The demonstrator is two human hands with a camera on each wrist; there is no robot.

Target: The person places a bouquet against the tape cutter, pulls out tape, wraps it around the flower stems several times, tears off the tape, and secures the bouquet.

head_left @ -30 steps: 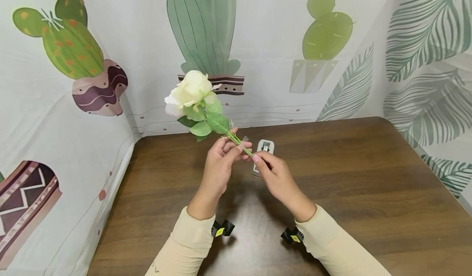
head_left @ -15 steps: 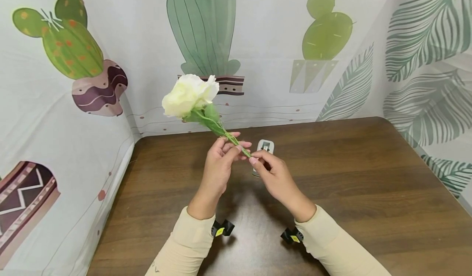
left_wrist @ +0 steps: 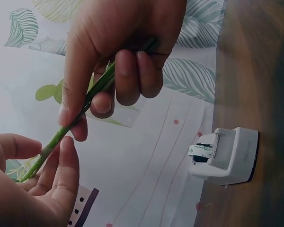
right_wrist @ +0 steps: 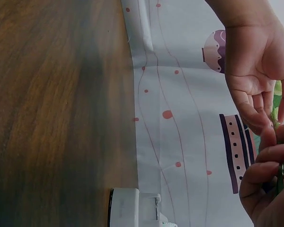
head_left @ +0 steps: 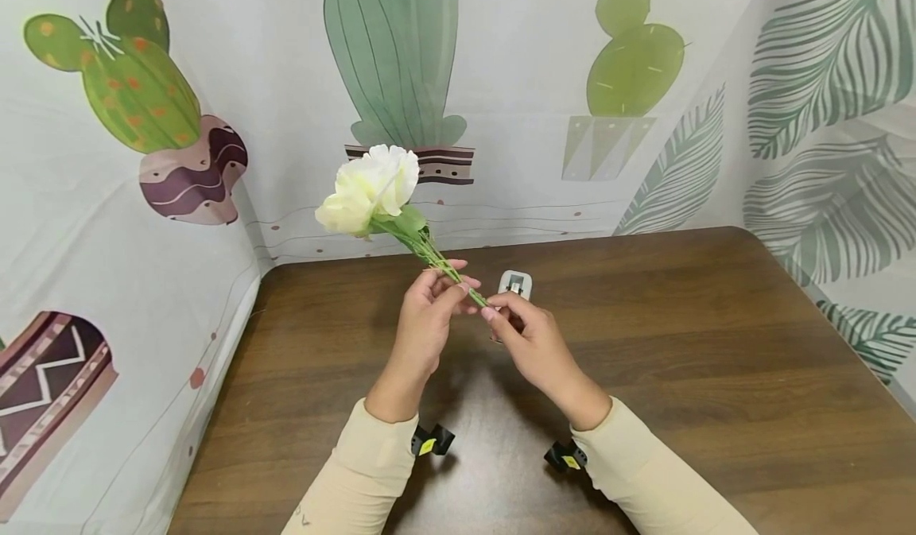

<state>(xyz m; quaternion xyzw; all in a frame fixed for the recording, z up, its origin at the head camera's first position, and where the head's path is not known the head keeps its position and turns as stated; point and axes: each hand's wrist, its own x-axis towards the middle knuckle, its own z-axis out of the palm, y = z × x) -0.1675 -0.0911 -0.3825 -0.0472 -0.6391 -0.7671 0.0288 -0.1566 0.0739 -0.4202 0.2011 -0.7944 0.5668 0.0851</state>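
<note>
White artificial roses point(head_left: 372, 189) with green leaves lean up to the left above the table, their stems point(head_left: 478, 298) slanting down to the right. My left hand point(head_left: 427, 312) pinches these stems between thumb and fingers below the leaves. Close by, my right hand point(head_left: 525, 332) pinches the lower part of the stems. In the left wrist view, the stem ends pass under the curled fingers of the right hand point(left_wrist: 125, 56). A white tape dispenser point(head_left: 516, 282) stands on the table behind the right hand, which partly hides it; its tape roll point(left_wrist: 201, 151) shows in the left wrist view.
The brown wooden table point(head_left: 687, 360) lies beneath both hands. A white cloth printed with cacti and leaves point(head_left: 522, 58) hangs behind the table and along its left side. Each wrist carries a small black camera point(head_left: 432, 440).
The roses have turned about their stems, so the blooms face differently and fewer leaves show. A clear strip sticking out beside the stems is no longer visible. Both hands stay nearly in place.
</note>
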